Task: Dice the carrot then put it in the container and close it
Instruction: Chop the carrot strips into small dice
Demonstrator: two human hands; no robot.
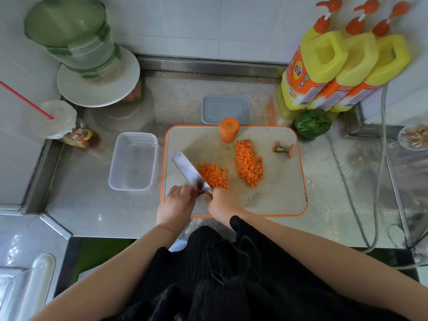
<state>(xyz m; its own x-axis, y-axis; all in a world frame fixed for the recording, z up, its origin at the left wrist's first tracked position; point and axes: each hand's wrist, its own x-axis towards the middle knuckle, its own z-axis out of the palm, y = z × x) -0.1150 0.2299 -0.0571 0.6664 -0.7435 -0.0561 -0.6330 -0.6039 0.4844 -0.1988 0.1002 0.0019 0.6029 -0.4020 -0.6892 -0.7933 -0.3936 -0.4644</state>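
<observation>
the right hand grips the knife handle; the left hand, fingers loosely curled, touches the blade's near end. two piles of diced carrot lie on the cutting board, a carrot stump at its far edge. the clear container sits left, its grey lid beyond the board.

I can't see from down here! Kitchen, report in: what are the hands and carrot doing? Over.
Right hand grips knife; left hand beside its handle, grip unclear. Two diced carrot piles on board, one chunk uncut. Container empty, lid off.
</observation>
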